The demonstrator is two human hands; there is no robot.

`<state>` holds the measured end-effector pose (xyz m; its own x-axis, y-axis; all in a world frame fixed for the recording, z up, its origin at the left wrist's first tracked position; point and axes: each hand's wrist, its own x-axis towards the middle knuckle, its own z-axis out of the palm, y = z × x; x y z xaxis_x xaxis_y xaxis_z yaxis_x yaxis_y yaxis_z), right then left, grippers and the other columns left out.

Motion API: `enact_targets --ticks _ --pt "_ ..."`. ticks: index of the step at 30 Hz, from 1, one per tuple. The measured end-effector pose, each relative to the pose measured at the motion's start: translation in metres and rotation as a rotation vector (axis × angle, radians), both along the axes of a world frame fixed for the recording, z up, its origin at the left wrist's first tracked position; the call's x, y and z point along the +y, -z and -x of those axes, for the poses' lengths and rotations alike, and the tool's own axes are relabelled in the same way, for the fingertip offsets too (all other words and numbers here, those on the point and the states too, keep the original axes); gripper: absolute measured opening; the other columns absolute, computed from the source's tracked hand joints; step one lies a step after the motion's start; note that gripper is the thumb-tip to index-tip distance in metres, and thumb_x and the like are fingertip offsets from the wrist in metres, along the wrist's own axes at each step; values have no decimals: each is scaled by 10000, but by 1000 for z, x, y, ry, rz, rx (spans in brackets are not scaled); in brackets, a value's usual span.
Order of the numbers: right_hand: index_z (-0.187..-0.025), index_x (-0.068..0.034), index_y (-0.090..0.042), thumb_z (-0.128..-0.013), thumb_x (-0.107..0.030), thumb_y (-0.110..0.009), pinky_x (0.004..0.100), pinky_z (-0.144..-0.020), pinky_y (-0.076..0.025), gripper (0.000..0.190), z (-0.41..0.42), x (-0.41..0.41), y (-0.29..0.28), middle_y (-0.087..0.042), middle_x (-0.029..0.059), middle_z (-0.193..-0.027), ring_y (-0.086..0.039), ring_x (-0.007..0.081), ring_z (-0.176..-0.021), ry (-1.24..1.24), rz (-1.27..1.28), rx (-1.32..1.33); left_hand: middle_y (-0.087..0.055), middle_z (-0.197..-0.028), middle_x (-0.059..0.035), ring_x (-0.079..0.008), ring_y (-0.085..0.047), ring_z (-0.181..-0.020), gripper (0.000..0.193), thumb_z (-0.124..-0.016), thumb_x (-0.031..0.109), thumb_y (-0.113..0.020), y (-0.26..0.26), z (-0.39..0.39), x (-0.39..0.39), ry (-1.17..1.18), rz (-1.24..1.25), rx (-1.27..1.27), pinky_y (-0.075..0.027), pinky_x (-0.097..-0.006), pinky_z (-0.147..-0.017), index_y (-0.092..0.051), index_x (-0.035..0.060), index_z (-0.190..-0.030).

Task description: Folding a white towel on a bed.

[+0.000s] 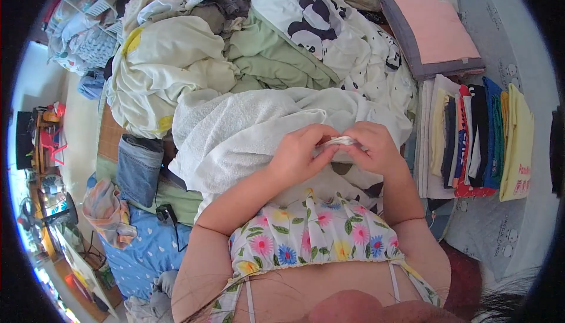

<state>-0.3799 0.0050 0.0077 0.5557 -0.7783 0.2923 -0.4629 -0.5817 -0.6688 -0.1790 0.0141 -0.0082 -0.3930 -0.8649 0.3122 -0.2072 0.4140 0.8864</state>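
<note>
My left hand (304, 148) and my right hand (371, 146) meet in front of my chest. Between their fingertips they pinch a small bunched piece of white fabric (342, 140). It looks like an edge of the large white terry cloth (234, 129), though my fingers partly hide where they join. That cloth lies rumpled across my lap and under both wrists. Just beyond it rest a panda-print white and green cover (315, 27) and a crumpled cream cloth (176, 67) with yellow patches.
At right, several folded garments (470, 137) stand upright in a row, with a folded pink and grey quilt (435, 27) behind them. Folded blue jeans (139, 168) lie at left, near a black plug with a cord (166, 214) and a blue patterned cloth (145, 248).
</note>
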Motion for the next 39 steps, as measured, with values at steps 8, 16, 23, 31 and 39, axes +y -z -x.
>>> enact_targets --ticks 8,16,23,31,39 --pt "-862 -25 -573 -750 -118 -635 310 -518 -428 158 6 9 -3 -559 96 -673 -553 232 -560 155 -198 -116 -559 -733 -108 -295 -545 -657 181 -711 87 -641 10 5 -9 102 176 -109 -432 -374 -601 -559 46 -866" --pt "-885 -38 -565 -765 -138 -629 303 -537 -450 169 7 15 -7 -575 91 -708 -566 227 -589 113 -230 -112 -548 -733 -103 -299 -539 -655 210 -672 73 -643 5 6 -6 112 169 -151 -433 -374 -587 -548 56 -859" --pt "-902 -19 -532 -764 -30 -557 305 -561 -453 140 27 24 7 -584 118 -763 -571 240 -628 199 85 -263 -552 -786 -102 -299 -562 -718 209 -688 96 -641 1 2 -6 244 108 -207 -451 -377 -616 -553 60 -874" --pt "-917 13 -505 -828 -61 -528 281 -659 -438 118 56 23 -3 -570 121 -789 -538 165 -695 520 299 -607 -589 -819 -105 -310 -574 -764 188 -715 135 -624 6 -28 -12 126 223 -484 -450 -413 -672 -565 73 -882" --pt "-935 -7 -511 -871 -139 -529 224 -736 -398 149 79 9 2 -548 53 -873 -495 104 -783 821 367 -757 -606 -775 -135 -292 -584 -615 214 -783 196 -628 -16 -65 -23 -109 -40 -514 -460 -357 -572 -590 49 -933"
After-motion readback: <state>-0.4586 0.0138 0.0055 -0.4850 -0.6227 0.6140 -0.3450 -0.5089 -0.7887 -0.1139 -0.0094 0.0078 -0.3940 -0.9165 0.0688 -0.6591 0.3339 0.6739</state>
